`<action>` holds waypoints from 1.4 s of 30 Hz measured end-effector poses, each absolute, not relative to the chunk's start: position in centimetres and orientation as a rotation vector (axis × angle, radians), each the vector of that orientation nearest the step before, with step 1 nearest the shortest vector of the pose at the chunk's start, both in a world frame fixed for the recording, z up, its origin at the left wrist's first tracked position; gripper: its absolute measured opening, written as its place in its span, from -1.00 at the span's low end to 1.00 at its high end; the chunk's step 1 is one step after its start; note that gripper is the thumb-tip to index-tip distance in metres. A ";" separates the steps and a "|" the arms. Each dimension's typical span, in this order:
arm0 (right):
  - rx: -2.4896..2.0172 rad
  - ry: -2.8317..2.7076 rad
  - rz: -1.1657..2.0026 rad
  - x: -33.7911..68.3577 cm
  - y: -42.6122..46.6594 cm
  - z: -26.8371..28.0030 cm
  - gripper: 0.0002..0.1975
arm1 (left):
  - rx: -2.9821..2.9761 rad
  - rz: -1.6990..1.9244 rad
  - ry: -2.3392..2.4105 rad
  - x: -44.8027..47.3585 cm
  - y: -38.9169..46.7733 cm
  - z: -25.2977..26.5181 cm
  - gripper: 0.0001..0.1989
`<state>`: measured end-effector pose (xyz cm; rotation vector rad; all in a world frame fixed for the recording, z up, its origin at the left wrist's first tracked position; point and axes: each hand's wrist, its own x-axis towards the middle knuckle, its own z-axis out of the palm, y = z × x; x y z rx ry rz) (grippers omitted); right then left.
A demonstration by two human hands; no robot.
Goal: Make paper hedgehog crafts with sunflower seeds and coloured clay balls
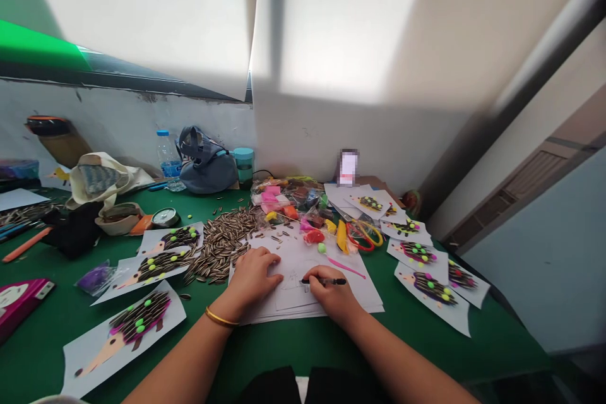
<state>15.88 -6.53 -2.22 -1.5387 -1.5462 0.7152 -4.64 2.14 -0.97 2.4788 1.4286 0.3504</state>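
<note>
Black and slim, a pen [337,281] is pinched in the right hand [329,295], whose fingers are closed around it, the barrel lying nearly level and its tip pointing left; in this head view I cannot tell whether the tip touches the white paper [265,303] beneath, but faint sketched lines [292,278] lie just left of it; left of the grip, the left hand [254,279] rests palm down on the paper, thumb spread, gripping nothing that shows, with a gold bangle [220,318] at its wrist.

Just beyond the grip lie a light-green ball [321,247] and a pink strip [347,267]; farther beyond are red-handled scissors [356,241] and bagged coloured clay [272,199]; striped sunflower seeds [220,240] are heaped beyond the left hand; hedgehog pictures [428,290] lie well to the grip's right, others well to its left.
</note>
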 end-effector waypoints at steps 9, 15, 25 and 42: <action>-1.541 -1.540 0.642 15.9 -7.0 -2.2 -0.77 | 2.479 0.321 1.441 -4.6 2.3 -1.0 -0.62; -1.555 -1.558 0.604 15.9 -6.9 -2.5 -0.78 | 2.450 0.308 1.451 -4.5 2.5 -0.8 -0.63; -1.477 -1.562 0.582 16.4 -5.7 -2.7 -0.80 | 2.447 0.288 1.450 -4.4 2.7 -0.8 -0.62; -1.474 -1.481 0.717 16.7 -5.4 -3.3 -0.74 | 2.443 0.275 1.462 -4.3 2.6 -0.8 -0.62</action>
